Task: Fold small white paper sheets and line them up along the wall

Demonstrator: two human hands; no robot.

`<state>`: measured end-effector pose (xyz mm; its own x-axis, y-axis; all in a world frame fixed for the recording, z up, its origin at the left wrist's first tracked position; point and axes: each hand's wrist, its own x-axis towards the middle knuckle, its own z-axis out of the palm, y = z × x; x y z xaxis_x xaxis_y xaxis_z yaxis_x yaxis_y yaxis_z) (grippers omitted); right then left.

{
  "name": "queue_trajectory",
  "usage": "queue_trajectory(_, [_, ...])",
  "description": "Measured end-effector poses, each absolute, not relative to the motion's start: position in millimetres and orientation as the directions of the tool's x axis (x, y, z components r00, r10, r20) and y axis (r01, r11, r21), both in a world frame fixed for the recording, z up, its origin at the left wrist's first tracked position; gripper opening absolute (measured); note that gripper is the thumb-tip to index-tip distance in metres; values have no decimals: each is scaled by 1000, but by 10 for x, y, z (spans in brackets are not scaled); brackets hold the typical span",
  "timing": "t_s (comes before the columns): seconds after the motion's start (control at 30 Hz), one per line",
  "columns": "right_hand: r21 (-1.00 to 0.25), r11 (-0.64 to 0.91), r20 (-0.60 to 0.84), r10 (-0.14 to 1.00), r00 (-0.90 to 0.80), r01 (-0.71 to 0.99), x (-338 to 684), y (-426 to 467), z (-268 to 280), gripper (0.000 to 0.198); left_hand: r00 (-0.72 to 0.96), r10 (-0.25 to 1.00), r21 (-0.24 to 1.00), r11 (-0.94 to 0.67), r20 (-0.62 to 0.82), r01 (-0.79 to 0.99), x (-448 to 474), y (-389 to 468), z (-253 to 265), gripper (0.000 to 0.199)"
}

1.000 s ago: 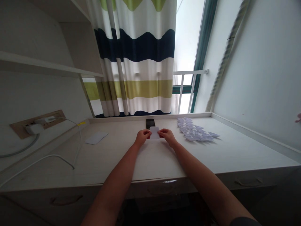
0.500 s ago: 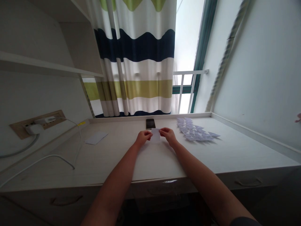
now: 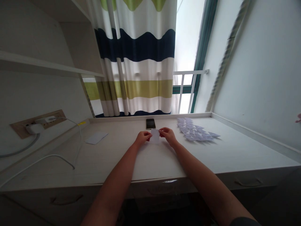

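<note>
Between my two hands is a small white sheet of paper [image 3: 155, 137], held up just above the desk. My left hand [image 3: 143, 137] pinches its left edge with thumb and fingers. On the other side, my right hand [image 3: 167, 135] grips the upper right edge. Right behind the paper lies a dark phone [image 3: 150, 123], flat on the desk. To the right are several folded white paper triangles [image 3: 194, 130], set in overlapping rows. A flat stack of white paper [image 3: 96, 137] lies off to the left.
A white cable [image 3: 58, 156] loops over the left of the desk [image 3: 122, 160] from a wall socket [image 3: 39, 123]. A low rim [image 3: 131, 118] runs along the back, before a striped curtain [image 3: 141, 69]. Shelves [image 3: 47, 64] overhang at the left.
The paper and my right hand have shifted very slightly to the left. Both hands keep hold of the sheet, and the other things have stayed put.
</note>
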<state>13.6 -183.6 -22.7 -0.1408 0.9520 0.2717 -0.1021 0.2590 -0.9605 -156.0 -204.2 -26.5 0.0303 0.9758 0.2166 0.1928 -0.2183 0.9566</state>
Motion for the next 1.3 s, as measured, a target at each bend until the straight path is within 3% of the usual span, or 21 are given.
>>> queue_trajectory(0.2, [-961, 251, 263, 959, -103, -119, 124, -1852, -209, 21, 31, 979, 960, -204, 201, 195, -1554, -2055, -247, 18])
queue_trajectory(0.43, [-990, 62, 90, 969, -231, -125, 119, -1912, -197, 20, -23, 976, 968, -213, 218, 134, -1543, -2073, -213, 22])
queue_trajectory(0.9, [-979, 87, 139, 944, -299, -182, 119, -1924, -188, 20, -74, 978, 980, -195, 193, -29, -1516, -2064, -218, 32])
queue_trajectory(1.17, [-975, 110, 155, 959, -235, -194, 146, -1919, -159, 12, 111, 978, 982, -167, 176, -88, -1510, -2108, -211, 39])
queue_trajectory(1.3, [-974, 135, 182, 944, -276, -181, 145, -1925, -165, 10, 116, 979, 981, -156, 170, -118, -1509, -2110, -204, 29])
